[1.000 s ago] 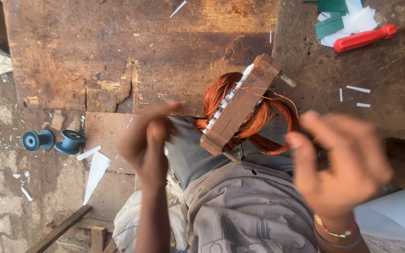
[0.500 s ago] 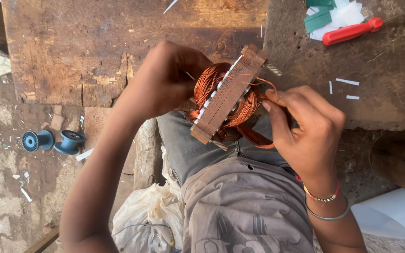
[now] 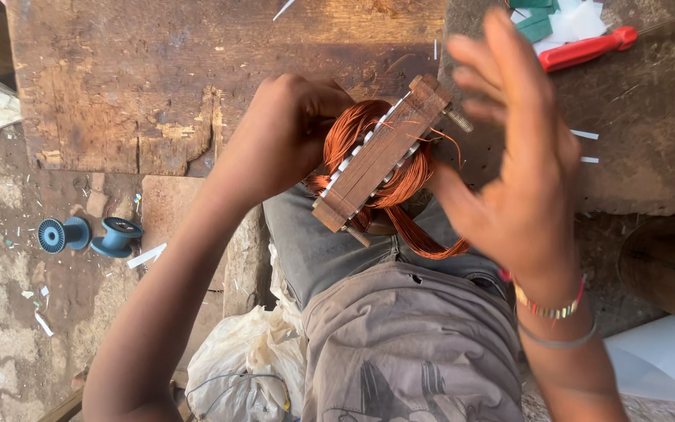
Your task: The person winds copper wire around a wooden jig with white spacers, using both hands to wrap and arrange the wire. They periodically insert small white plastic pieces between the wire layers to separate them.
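The wooden winding form point(image 3: 383, 152), wrapped in copper wire coils point(image 3: 408, 187), sits tilted above the person's lap, at the near edge of the worn wooden bench point(image 3: 142, 86). The left hand point(image 3: 291, 125) is bent at the wrist and clenched on the coils at the form's left side — fingers curled tight around the wire. The right hand point(image 3: 513, 156) is raised just right of the form, palm toward it, fingers spread and released, gripping nothing. Beyond the form, to the upper right, lies a red-handled screwdriver point(image 3: 587, 48); far to its lower left, two blue spools point(image 3: 87, 234) rest on the floor.
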